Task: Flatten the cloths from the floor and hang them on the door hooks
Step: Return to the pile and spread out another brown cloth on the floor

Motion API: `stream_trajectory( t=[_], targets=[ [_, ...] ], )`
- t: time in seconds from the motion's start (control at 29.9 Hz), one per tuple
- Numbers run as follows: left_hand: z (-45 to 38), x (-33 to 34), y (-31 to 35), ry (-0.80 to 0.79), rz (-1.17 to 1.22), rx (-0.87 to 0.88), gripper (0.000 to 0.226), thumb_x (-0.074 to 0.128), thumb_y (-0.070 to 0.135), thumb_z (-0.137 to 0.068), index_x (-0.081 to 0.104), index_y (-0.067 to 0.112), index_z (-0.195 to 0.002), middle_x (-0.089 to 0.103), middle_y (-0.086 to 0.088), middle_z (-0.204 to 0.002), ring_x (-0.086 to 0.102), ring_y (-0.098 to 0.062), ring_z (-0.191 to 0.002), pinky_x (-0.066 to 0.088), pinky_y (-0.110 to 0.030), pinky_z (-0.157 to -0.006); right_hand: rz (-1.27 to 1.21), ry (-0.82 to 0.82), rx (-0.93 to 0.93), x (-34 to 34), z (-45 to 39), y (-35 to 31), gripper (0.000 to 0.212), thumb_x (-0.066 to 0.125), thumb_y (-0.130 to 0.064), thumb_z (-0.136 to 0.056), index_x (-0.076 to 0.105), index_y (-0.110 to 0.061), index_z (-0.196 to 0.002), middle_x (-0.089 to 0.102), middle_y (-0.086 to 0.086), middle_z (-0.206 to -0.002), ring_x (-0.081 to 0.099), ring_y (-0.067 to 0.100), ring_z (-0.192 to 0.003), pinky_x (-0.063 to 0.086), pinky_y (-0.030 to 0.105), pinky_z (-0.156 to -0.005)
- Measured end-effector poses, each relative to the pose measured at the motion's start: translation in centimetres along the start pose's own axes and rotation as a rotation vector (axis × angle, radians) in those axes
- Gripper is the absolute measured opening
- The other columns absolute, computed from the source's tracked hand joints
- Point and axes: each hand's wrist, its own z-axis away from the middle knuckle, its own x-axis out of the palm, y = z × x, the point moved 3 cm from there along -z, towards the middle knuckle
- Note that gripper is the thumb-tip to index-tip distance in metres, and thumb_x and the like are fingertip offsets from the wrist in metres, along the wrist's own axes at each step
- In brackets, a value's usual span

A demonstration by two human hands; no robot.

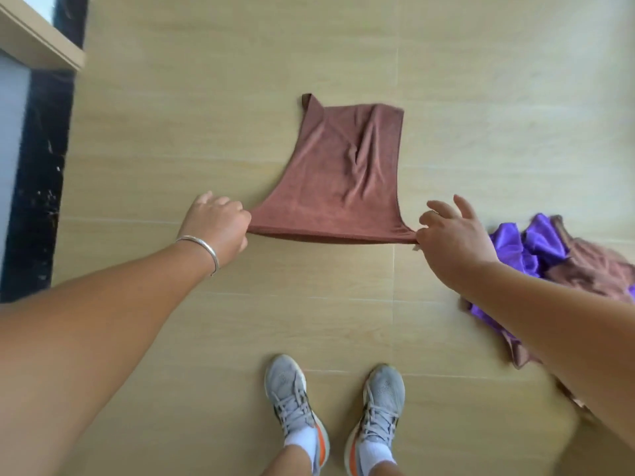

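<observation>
A reddish-brown cloth (343,176) is stretched out in front of me over the tan floor, its near edge pulled taut. My left hand (216,225) grips the near left corner with curled fingers. My right hand (453,231) pinches the near right corner between thumb and forefinger, its other fingers spread. The cloth's far edge hangs lower, with a small loop at its far left corner and a crease down the middle.
A crumpled pile of purple (525,249) and brown cloths (591,273) lies on the floor to the right. A black strip (37,180) and a pale frame (37,32) run along the left. My grey sneakers (330,413) stand below the cloth.
</observation>
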Motion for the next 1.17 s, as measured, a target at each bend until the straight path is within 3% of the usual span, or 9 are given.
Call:
stream_trajectory(
  t=[0.17,0.3,0.54,0.7,0.84,0.94,1.07,1.17],
  targets=[
    [2.2,-10.4,-4.6,0.114,-0.006,-0.051,0.022,0.054,0.033,-0.082,0.067,0.022,-0.095,0.062,0.003,-0.100,0.055,-0.021,-0.105,0.031,-0.037,-0.104,0.022,0.081,0.049,-9.6,1.6,4.1,0.027,0.047,-0.020,-0.093,0.069,-0.029,-0.107,0.058,-0.007,-0.122,0.030,0.018,-0.136,0.007,0.044,-0.117],
    [2.5,-18.9,-7.8,0.222,-0.017,-0.083,0.019,0.051,0.030,-0.083,0.066,0.021,-0.087,0.061,0.003,-0.091,0.056,-0.021,-0.096,0.037,-0.033,-0.089,0.046,0.145,0.139,-16.9,1.2,7.7,0.024,0.049,-0.022,-0.094,0.069,-0.030,-0.104,0.060,-0.008,-0.118,0.036,0.018,-0.131,0.013,0.041,-0.115],
    [2.7,-31.3,-12.0,0.341,-0.052,-0.150,0.015,0.051,0.026,-0.084,0.065,0.018,-0.083,0.062,0.001,-0.089,0.056,-0.022,-0.092,0.036,-0.031,-0.080,0.035,0.263,0.284,-28.4,1.1,13.0,0.017,0.054,-0.028,-0.092,0.070,-0.032,-0.096,0.061,-0.008,-0.105,0.044,0.016,-0.117,0.027,0.034,-0.105],
    [4.4,-37.0,-13.6,0.410,-0.069,-0.172,0.016,0.050,0.024,-0.084,0.065,0.019,-0.080,0.059,0.002,-0.083,0.054,-0.022,-0.085,0.033,-0.031,-0.074,0.039,0.326,0.311,-34.2,3.5,15.3,0.024,0.057,-0.046,-0.090,0.070,-0.029,-0.098,0.061,-0.007,-0.105,0.045,0.018,-0.116,0.028,0.033,-0.103],
    [7.3,-38.5,-13.3,0.425,-0.045,-0.163,0.018,0.050,0.024,-0.084,0.066,0.018,-0.079,0.056,0.002,-0.078,0.052,-0.021,-0.079,0.037,-0.032,-0.076,0.022,0.354,0.303,-36.1,6.7,15.6,0.016,0.057,-0.035,-0.092,0.071,-0.029,-0.097,0.061,-0.007,-0.105,0.045,0.018,-0.115,0.029,0.032,-0.101],
    [10.2,-37.5,-11.8,0.400,-0.012,-0.119,0.019,0.051,0.026,-0.085,0.067,0.018,-0.081,0.060,0.001,-0.082,0.055,-0.022,-0.083,0.036,-0.032,-0.077,-0.020,0.335,0.279,-35.6,9.6,15.0,0.019,0.055,-0.038,-0.093,0.070,-0.028,-0.097,0.062,-0.007,-0.106,0.045,0.019,-0.115,0.030,0.032,-0.102],
    [13.9,-33.0,-8.8,0.330,0.030,-0.023,0.018,0.051,0.027,-0.085,0.068,0.019,-0.082,0.061,0.003,-0.084,0.055,-0.021,-0.085,0.039,-0.033,-0.085,-0.088,0.292,0.186,-31.1,13.0,13.0,0.020,0.052,-0.031,-0.094,0.071,-0.027,-0.094,0.063,-0.008,-0.103,0.046,0.019,-0.115,0.031,0.031,-0.101],
    [15.8,-28.4,-5.9,0.246,0.056,0.033,0.016,0.052,0.028,-0.085,0.067,0.021,-0.087,0.063,0.004,-0.091,0.057,-0.020,-0.092,0.037,-0.034,-0.098,-0.160,0.199,0.128,-26.0,14.9,10.9,0.021,0.052,-0.038,-0.095,0.071,-0.030,-0.101,0.063,-0.011,-0.109,0.044,0.016,-0.119,0.030,0.029,-0.101]
  ],
)
